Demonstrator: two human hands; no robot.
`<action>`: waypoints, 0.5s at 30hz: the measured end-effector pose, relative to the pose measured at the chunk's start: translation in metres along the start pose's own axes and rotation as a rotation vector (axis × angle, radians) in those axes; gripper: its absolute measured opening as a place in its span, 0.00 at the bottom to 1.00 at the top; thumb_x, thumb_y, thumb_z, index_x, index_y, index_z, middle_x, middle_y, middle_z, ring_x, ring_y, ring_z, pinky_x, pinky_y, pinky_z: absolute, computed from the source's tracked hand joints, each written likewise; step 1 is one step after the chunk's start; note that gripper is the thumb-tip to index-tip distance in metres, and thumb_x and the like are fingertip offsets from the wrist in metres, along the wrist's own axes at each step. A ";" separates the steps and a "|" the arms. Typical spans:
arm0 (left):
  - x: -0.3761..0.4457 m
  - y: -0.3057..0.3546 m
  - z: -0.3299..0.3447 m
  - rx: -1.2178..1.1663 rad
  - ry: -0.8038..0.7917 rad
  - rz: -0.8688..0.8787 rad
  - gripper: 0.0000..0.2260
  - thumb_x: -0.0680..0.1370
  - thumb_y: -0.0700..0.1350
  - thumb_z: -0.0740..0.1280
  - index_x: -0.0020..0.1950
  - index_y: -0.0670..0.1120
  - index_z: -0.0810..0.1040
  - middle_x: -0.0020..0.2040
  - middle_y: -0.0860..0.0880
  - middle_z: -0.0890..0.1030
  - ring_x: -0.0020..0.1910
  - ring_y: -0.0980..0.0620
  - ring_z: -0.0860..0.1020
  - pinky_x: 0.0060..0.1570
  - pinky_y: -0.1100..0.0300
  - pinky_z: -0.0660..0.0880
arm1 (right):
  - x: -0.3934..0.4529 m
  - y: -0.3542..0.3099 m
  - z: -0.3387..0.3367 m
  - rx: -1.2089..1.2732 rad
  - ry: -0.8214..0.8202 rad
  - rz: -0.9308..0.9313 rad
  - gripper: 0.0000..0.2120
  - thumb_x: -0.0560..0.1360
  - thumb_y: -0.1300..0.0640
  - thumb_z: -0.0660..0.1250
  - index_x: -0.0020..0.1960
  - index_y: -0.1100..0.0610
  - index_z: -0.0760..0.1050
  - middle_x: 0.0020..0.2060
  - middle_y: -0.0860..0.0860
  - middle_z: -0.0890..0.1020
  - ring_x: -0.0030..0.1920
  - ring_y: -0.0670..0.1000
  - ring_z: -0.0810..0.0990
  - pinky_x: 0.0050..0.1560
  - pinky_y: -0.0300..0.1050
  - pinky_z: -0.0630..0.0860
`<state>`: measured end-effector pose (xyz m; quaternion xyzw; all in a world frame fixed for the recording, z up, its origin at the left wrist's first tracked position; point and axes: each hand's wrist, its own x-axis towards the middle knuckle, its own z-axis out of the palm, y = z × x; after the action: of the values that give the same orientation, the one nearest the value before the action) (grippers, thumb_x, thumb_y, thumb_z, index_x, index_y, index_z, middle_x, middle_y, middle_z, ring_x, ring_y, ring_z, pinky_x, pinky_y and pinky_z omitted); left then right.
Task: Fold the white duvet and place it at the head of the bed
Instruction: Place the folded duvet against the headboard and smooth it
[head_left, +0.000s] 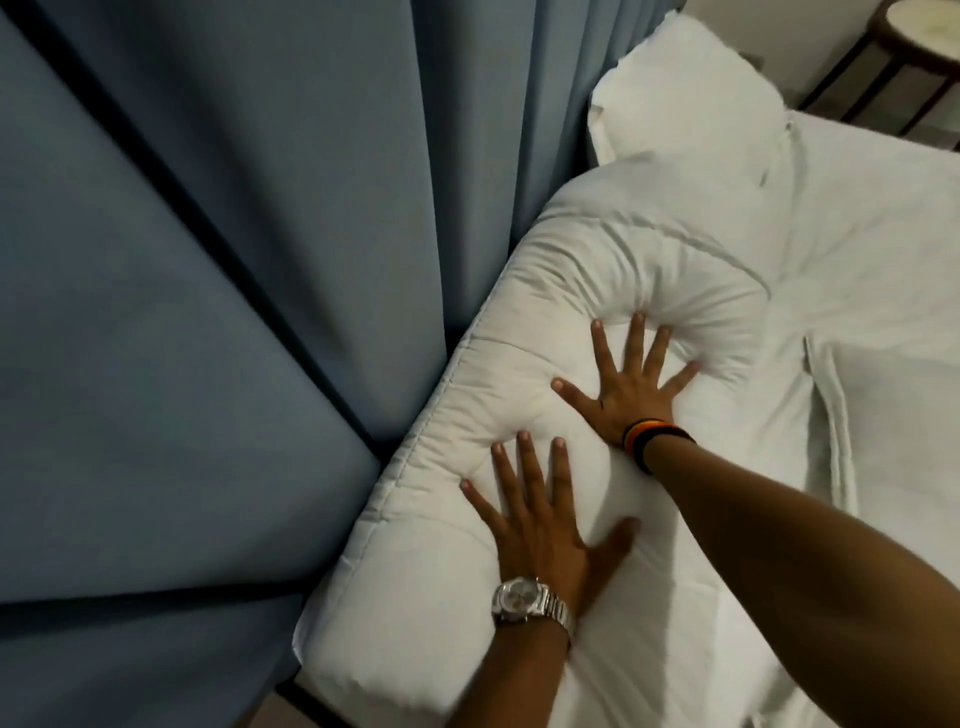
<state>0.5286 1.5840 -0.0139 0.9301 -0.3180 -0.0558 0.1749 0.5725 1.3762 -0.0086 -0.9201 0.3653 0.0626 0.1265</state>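
Note:
The white duvet (582, 270) lies bunched in a thick puffy fold along the bed's left edge, against the blue curtain. My left hand (540, 514), with a silver watch on the wrist, presses flat on the duvet with its fingers spread. My right hand (631, 387), with dark bands on the wrist, presses flat a little farther up, its fingertips sunk under a puffed ridge of the duvet. Neither hand grips any cloth. A white pillow (691, 88) sits beyond the duvet at the far end of the bed.
A blue curtain (218, 260) hangs close along the bed's left side. White bedding (883, 260) covers the bed to the right. A round side table (919, 31) with dark legs stands at the top right.

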 end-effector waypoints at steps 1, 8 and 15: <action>-0.001 0.002 -0.003 0.013 -0.008 0.006 0.52 0.70 0.82 0.54 0.85 0.50 0.59 0.85 0.41 0.53 0.83 0.33 0.50 0.70 0.19 0.46 | 0.000 0.001 -0.005 0.010 -0.014 -0.001 0.49 0.67 0.13 0.40 0.79 0.33 0.28 0.81 0.50 0.27 0.80 0.63 0.25 0.68 0.84 0.31; -0.022 0.042 -0.056 0.074 -0.167 -0.012 0.48 0.74 0.79 0.49 0.86 0.51 0.47 0.85 0.41 0.43 0.83 0.32 0.42 0.71 0.22 0.40 | -0.078 0.047 -0.079 0.286 0.066 -0.121 0.41 0.78 0.25 0.56 0.84 0.38 0.46 0.85 0.47 0.41 0.85 0.53 0.40 0.79 0.73 0.43; -0.053 0.184 -0.054 -0.074 -0.323 0.333 0.34 0.82 0.68 0.50 0.85 0.55 0.52 0.86 0.48 0.51 0.84 0.44 0.44 0.78 0.36 0.36 | -0.245 0.267 -0.103 0.447 0.385 0.536 0.43 0.73 0.26 0.55 0.82 0.49 0.64 0.83 0.57 0.58 0.83 0.57 0.54 0.78 0.72 0.52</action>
<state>0.3931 1.4970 0.1026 0.8368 -0.4887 -0.1859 0.1624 0.2134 1.3210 0.0915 -0.7370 0.6140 -0.1611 0.2322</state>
